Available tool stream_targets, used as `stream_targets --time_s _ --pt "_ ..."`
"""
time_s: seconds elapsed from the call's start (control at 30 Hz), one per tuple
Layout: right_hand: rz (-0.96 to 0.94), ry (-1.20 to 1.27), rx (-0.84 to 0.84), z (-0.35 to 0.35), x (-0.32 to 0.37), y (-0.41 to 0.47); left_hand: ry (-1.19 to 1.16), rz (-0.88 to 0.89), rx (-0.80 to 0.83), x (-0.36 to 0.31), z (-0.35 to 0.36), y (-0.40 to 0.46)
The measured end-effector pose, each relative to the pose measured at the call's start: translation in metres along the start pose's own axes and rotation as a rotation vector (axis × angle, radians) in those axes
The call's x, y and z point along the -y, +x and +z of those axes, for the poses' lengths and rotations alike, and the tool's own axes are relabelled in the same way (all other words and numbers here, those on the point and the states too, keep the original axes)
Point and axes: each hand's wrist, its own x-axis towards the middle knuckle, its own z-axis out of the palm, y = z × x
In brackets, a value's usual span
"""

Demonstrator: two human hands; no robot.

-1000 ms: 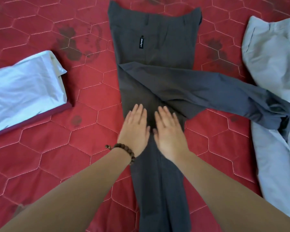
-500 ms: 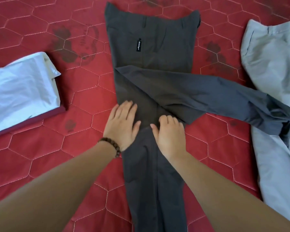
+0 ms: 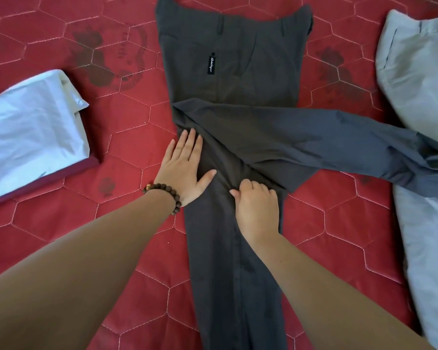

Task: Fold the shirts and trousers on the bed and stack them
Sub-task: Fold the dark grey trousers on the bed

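Observation:
Dark grey trousers (image 3: 233, 61) lie flat in the middle of the red quilted bed (image 3: 127, 137), waistband at the far end. One leg runs toward me, the other is thrown across to the right. My left hand (image 3: 186, 168), with a bead bracelet on the wrist, presses flat on the near leg's left edge, fingers straight. My right hand (image 3: 257, 205) sits on the same leg with fingers curled under, pinching the cloth where the crossed leg meets it.
A folded white shirt (image 3: 31, 132) lies on a maroon garment (image 3: 61, 176) at the left. Light grey trousers (image 3: 420, 102) are spread along the right side, with the dark leg's end lying over them.
Both hands were flat side by side on the near leg. The left hand has slid forward and to the left edge, and the right hand's fingers have curled into the cloth.

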Motion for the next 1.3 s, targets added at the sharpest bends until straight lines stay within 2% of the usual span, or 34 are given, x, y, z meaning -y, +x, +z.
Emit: stream_targets --time_s 0.1,0.2,0.3,0.37,0.5,0.57,0.73,0.77,0.87,0.93,1.03,1.17,1.3 --pt "-0.051 0.078 -0.057 -0.001 -0.009 -0.009 0.047 -0.082 -0.022 -0.012 -0.003 -0.005" --pt "-0.138 0.075 0.152 0.0 -0.016 -0.031 0.059 -0.063 -0.092 -0.031 0.0 -0.02" --pt "-0.169 0.055 0.254 -0.001 -0.02 -0.04 0.028 0.029 -0.035 -0.045 0.01 -0.033" --pt "-0.18 0.084 0.179 -0.012 -0.017 -0.028 0.021 0.005 -0.067 -0.05 0.005 -0.031" --pt "-0.226 0.106 -0.014 -0.032 -0.015 0.021 -0.045 0.005 -0.255 -0.052 -0.016 0.0" --pt "-0.195 0.058 -0.037 -0.034 -0.015 0.055 -0.084 0.01 -0.312 -0.048 -0.028 0.022" --pt "-0.148 -0.064 0.316 -0.022 -0.027 0.111 -0.075 0.01 -0.264 -0.03 -0.034 0.061" --pt "-0.167 -0.044 0.304 -0.021 -0.029 0.115 -0.068 0.016 -0.292 -0.027 -0.036 0.064" --pt "-0.26 0.056 0.059 -0.027 -0.032 0.142 -0.036 0.036 -0.393 -0.024 -0.044 0.09" --pt "-0.299 0.048 0.031 -0.033 -0.037 0.177 -0.07 0.001 -0.329 -0.022 -0.048 0.113" --pt "-0.268 0.057 0.013 -0.035 -0.046 0.239 -0.026 -0.024 -0.114 -0.017 -0.033 0.136" --pt "-0.215 0.031 0.203 -0.026 -0.052 0.32 -0.011 -0.028 -0.117 -0.016 -0.023 0.139" --pt "-0.168 0.072 0.269 -0.014 -0.048 0.391 -0.043 -0.032 -0.126 -0.015 -0.021 0.139"
